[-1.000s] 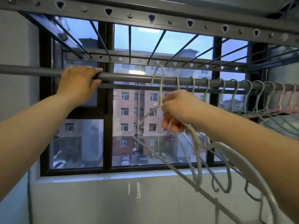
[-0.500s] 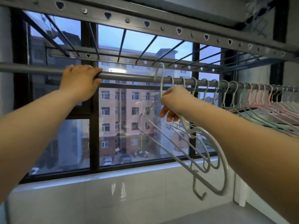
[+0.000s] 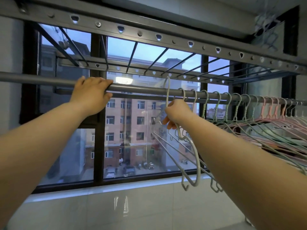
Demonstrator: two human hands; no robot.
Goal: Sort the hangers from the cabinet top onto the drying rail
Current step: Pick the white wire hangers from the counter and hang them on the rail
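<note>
Hanging step: left grip (image 3: 93, 92) clasps the drying rail (image 3: 141, 90); right grip (image 3: 178, 113), clenched on bundled pale hangers (image 3: 196, 163), holds one hook at the rail, which probably next needs seating beside the hung row (image 3: 232, 103).

A dark-framed window (image 3: 98, 155) above a glossy tiled wall (image 3: 83, 211) shows a pinkish building (image 3: 134, 120) and blue sky.

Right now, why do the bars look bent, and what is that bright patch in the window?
Head view: the wide-angle lens bows the drying rail and the perforated bar above it; the bright patch looks like an indoor lamp reflected in the glass, repeated on the glossy wall tiles; forearms at the edges are soft, left hand and right hand sharper.
</note>
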